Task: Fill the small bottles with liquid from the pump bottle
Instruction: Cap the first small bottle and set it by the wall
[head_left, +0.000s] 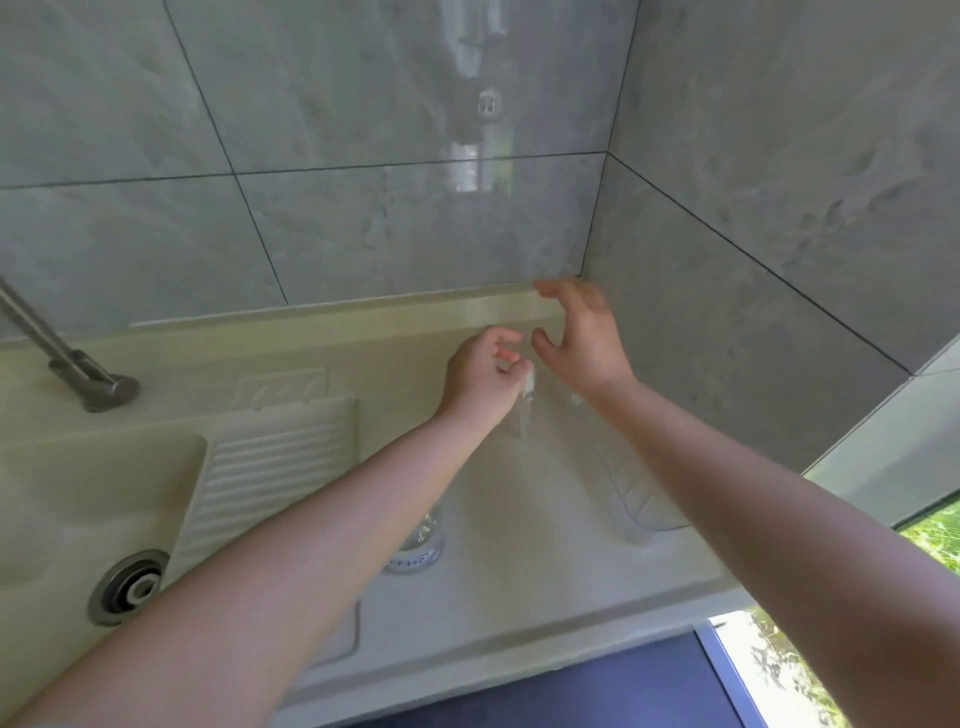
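A small clear bottle (521, 415) stands upright on the pale desk (519, 571), close to the back ledge (363, 309) and near the corner of the grey tiled wall (415, 223); it is blurred and its outline is hard to trace. At its top is a small white piece (530, 379), a cap or nozzle, though which one cannot be told. The left hand (480, 371) sits right over this top, its grip curled with the fingertips pinching the white piece. Just right of the bottle the right hand (576, 335) hovers with its grip wide open, fingers spread and loosely bent, thumb reaching toward the bottle, holding nothing; its upper fingertips lie level with the back ledge. Below that wrist, right of the bottle, something faint and clear (574, 400) shows, too blurred to name.

In front of the bottle, partly hidden under the left forearm, a clear round container (418, 545) with dark print rests on the desk. To the front right of the bottle lies a clear ribbed tray-like thing (644, 499). Well left of the bottle a white ribbed washboard panel (270, 467) slopes into a sink basin (78, 499) with a metal drain (127, 587), and a grey faucet (78, 369) rises beyond it. Far right of the bottle, green foliage (930, 540) shows through a window.
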